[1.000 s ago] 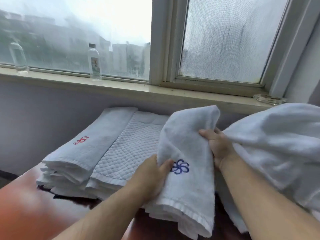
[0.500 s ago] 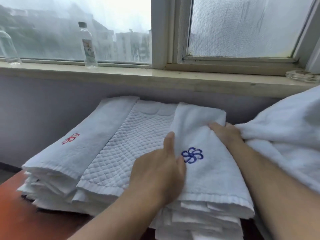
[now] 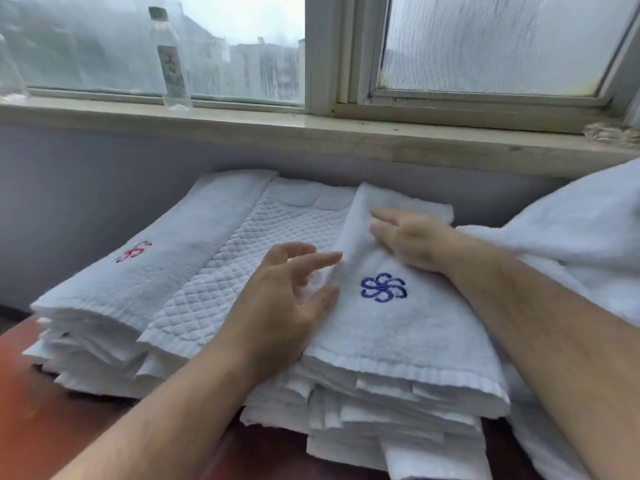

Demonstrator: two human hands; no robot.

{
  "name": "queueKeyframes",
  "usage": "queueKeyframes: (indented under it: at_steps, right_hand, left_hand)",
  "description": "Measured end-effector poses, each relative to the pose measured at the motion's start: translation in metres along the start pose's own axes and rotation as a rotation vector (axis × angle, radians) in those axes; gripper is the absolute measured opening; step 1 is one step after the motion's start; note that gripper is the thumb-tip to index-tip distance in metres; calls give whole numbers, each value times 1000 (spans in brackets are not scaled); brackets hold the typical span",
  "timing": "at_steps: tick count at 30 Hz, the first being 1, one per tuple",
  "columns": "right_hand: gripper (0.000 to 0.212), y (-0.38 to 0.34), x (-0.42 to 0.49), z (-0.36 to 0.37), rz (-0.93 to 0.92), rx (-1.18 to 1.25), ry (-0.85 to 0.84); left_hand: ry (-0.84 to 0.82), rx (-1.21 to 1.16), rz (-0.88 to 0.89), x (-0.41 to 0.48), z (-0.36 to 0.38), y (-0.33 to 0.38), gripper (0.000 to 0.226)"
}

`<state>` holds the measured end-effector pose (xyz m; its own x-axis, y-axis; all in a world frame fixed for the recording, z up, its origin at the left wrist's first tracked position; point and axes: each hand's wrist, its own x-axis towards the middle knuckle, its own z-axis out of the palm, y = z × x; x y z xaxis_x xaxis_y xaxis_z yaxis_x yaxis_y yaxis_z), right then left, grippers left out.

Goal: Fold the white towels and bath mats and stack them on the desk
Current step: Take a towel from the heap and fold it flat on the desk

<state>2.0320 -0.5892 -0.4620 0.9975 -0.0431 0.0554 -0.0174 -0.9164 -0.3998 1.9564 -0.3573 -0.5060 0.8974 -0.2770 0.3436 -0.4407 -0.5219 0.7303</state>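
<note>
Atop blue-logo towel [image 3: 398,341], right hand [image 3: 412,242]

Just 2 bare forearms [image 3: 180,407] in shot, uncovered right down to the left hand [image 3: 277,303] and right hand [image 3: 414,242], bit of fine hair on both.

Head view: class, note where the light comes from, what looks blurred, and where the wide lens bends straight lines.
Head view, light: soft daylight comes through the window, with no hard shadows on the blue-emblem towel. Head view, blur: the right hand is smeared, the left hand sharper. Head view, distortion: the windowsill bows and the bottle leans.
</note>
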Motion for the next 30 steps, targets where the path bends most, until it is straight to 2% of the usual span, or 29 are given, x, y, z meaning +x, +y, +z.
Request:
queueKeyframes:
  at_steps: [1, 3, 7, 10, 12, 14, 18, 21, 25, 30]
  right_hand:
    - [53, 1, 2, 9, -7, -42, -63]
    - [53, 7, 2, 22, -18, -42, -36]
    - [42, 19, -8, 30, 13, 279, 252]
    - [43, 11, -23, 26, 57, 128, 235]
    - [37, 1, -41, 19, 79, 51, 213]
    - [27, -2, -72, 17, 79, 112, 198]
    - [29, 12, -169, 25, 82, 241, 243]
    - [30, 28, -225, 28, 115, 241, 273]
    - [15, 52, -282, 21, 153, 290, 414]
    - [16, 86, -341, 19, 210, 301, 573]
  left_hand:
    - [-8, 2, 23, -1, 1, -1, 33]
    - [-36, 39, 57, -2, 4, -2, 30]
    - [-27, 118, 90, 0, 7, -2, 25]
    - [-8, 148, 73, -1, 9, 2, 25]
    - [-15, 181, 60, -1, 9, 3, 24]
    - [-33, 210, 45, -3, 8, 5, 26]
    - [-83, 372, 59, -14, 14, 16, 38]
    - [-143, 501, 13, -36, 18, 29, 48]
    - [-83, 507, -7, -87, 25, 49, 43]
    - [-10, 546, 107, -137, 59, 94, 53]
